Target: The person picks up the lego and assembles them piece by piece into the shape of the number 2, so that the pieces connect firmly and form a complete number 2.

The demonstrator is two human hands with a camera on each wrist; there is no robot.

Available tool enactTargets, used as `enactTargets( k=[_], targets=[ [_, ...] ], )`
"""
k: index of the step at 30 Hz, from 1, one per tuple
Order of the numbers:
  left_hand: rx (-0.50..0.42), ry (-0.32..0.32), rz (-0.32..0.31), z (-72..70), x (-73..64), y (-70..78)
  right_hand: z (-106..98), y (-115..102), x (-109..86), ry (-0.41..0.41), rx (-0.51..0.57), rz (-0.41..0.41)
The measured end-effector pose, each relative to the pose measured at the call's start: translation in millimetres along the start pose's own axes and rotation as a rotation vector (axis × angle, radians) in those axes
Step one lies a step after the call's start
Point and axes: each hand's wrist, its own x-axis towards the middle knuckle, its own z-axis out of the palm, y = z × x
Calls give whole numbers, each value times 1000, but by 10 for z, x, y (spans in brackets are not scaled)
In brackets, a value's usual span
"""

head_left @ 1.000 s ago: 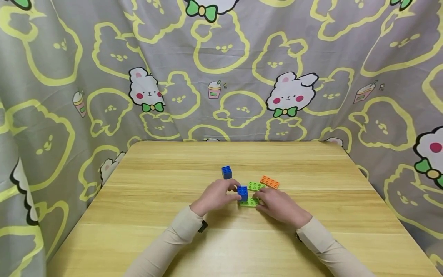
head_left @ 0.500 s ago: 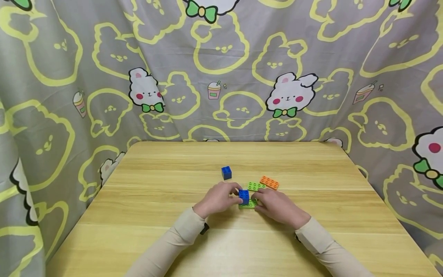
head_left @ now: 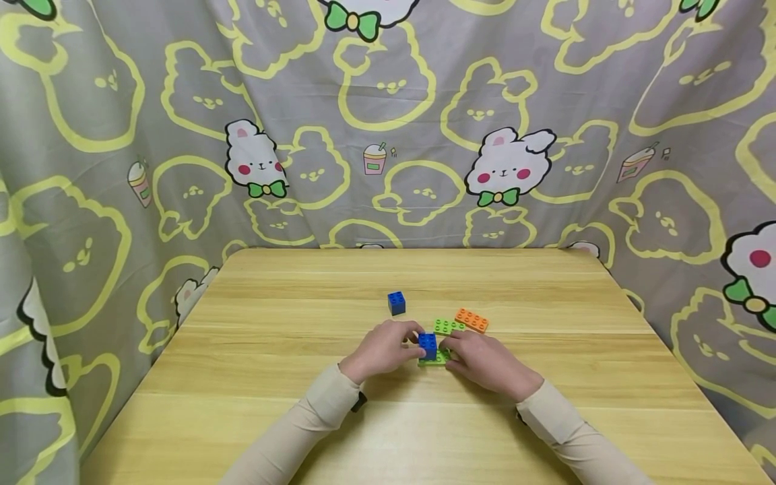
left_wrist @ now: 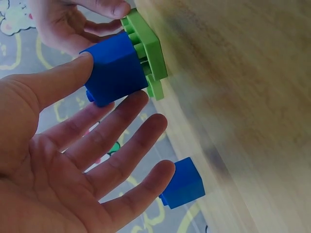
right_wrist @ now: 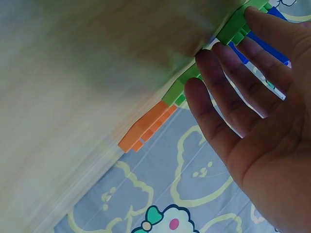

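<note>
My left hand point(head_left: 382, 350) pinches a blue toy building brick point(head_left: 427, 345) between thumb and fingers. The brick stands over the left end of a flat light-green brick point(head_left: 434, 361). In the left wrist view, the lower face of the blue brick point(left_wrist: 116, 68) is right at the studs of the green brick point(left_wrist: 151, 51). Thumb and fingers of my right hand point(head_left: 490, 362) pinch the green brick's right end. The right wrist view shows that thumb against the green brick point(right_wrist: 235, 22), with the other fingers extended beneath the palm side.
Just behind the hands lie a second flat green brick point(head_left: 447, 327) and an orange brick point(head_left: 471, 320) close to it. Another blue brick point(head_left: 397, 303) stands farther back on the wooden table point(head_left: 291, 289). A patterned curtain point(head_left: 412, 141) surrounds the table's far side.
My left hand and the blue brick have shifted slightly right and nearer, lower over the green brick. My right hand has drifted a little left along with the green brick.
</note>
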Motion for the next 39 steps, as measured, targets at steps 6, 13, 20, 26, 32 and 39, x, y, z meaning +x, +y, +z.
enactTargets(
  k=[6, 13, 20, 26, 32, 39],
  targets=[
    [-2, -24, 15, -3, -7, 13, 1, -4, 4, -12, 2, 14],
    [-2, -31, 18, -5, -13, 3, 2, -7, 7, -14, 6, 10],
    [5, -25, 22, -14, -12, 6, 3, -3, 4, -7, 5, 9],
    [8, -28, 24, -12, -5, 13, 4, 7, 3, -6, 2, 11],
    [8, -25, 24, -6, -7, 16, -10, 2, -2, -8, 6, 4],
    [-19, -29, 19, 14, 1, 5, -17, -7, -4, -9, 14, 1]
  ],
)
